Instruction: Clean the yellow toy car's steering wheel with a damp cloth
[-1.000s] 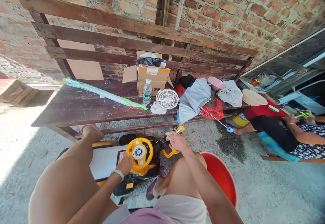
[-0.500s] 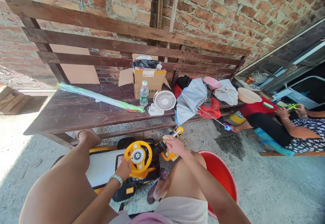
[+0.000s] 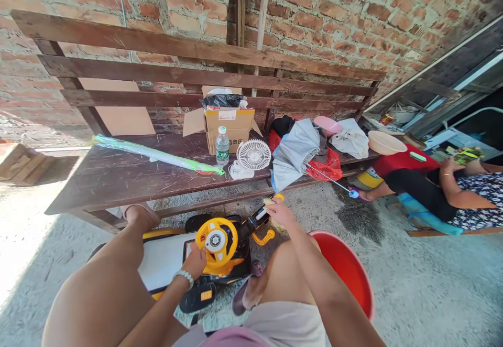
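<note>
A yellow and black ride-on toy car (image 3: 220, 263) stands on the ground between my legs. My left hand (image 3: 195, 264) grips the left rim of its yellow steering wheel (image 3: 215, 241). My right hand (image 3: 280, 213) is closed on a yellowish cloth (image 3: 275, 221) pressed against the car's black and yellow front handle (image 3: 261, 216). A bead bracelet sits on my left wrist.
A wooden bench (image 3: 129, 171) ahead carries a cardboard box (image 3: 226, 121), a water bottle (image 3: 222, 148), a small white fan (image 3: 253, 155), a folded umbrella (image 3: 294, 150) and bags. A red basin (image 3: 346, 271) is by my right knee. Another person (image 3: 440, 192) sits at the right.
My right hand with the cloth has moved up and forward along the car's front handle. My left hand stays on the steering wheel. The view has shifted slightly.
</note>
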{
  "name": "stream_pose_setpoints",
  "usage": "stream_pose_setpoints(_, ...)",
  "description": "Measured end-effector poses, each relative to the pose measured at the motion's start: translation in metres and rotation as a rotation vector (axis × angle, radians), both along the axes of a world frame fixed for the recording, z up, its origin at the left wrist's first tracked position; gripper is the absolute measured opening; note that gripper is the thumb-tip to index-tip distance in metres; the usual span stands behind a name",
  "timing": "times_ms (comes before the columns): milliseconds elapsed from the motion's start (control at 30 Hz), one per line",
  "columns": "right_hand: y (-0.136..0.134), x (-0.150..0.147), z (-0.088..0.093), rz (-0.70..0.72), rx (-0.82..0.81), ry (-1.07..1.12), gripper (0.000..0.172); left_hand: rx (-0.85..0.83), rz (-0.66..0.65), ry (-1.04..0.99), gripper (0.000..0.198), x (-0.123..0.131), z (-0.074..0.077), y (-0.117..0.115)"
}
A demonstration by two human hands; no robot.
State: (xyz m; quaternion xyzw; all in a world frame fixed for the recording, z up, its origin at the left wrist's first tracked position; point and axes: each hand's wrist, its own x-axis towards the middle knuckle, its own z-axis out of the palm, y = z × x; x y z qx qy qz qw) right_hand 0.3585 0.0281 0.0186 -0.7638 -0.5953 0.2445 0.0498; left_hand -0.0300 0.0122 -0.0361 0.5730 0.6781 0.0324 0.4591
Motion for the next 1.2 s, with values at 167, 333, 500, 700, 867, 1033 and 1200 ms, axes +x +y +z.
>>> stream_pose_setpoints(167, -0.004, -0.034, 0.007, 0.177, -0.056, -0.045, 0.037, -0.018, 0.068, 0.006, 0.027, -0.002, -0.017, 0.000)
stream_pose_setpoints(333, 0.003, -0.039, 0.011, 0.084, -0.076, -0.061, 0.035, 0.020, 0.114, -0.034, 0.028, -0.006, -0.029, 0.000)
stream_pose_setpoints(500, 0.018, -0.006, 0.013, -0.068, -0.060, -0.186, 0.040, 0.023, 0.131, -0.052, 0.022, -0.007, -0.039, -0.002)
stream_pose_setpoints(700, 0.004, -0.021, 0.003, -0.019, -0.002, -0.215, 0.039, 0.037, 0.131, -0.005, 0.023, -0.005, -0.048, 0.001)
stream_pose_setpoints(867, -0.010, -0.045, -0.013, 0.156, 0.047, -0.064, 0.036, 0.031, 0.081, 0.002, 0.026, -0.007, -0.040, 0.000)
stream_pose_setpoints(1033, -0.001, -0.010, -0.022, -0.123, 0.103, -0.003, 0.038, 0.028, 0.040, 0.017, 0.026, -0.009, -0.030, -0.001)
stream_pose_setpoints(1200, -0.002, 0.024, -0.032, -0.614, 0.277, 0.080, 0.057, 0.069, 0.070, 0.000, 0.020, -0.007, -0.023, 0.001)
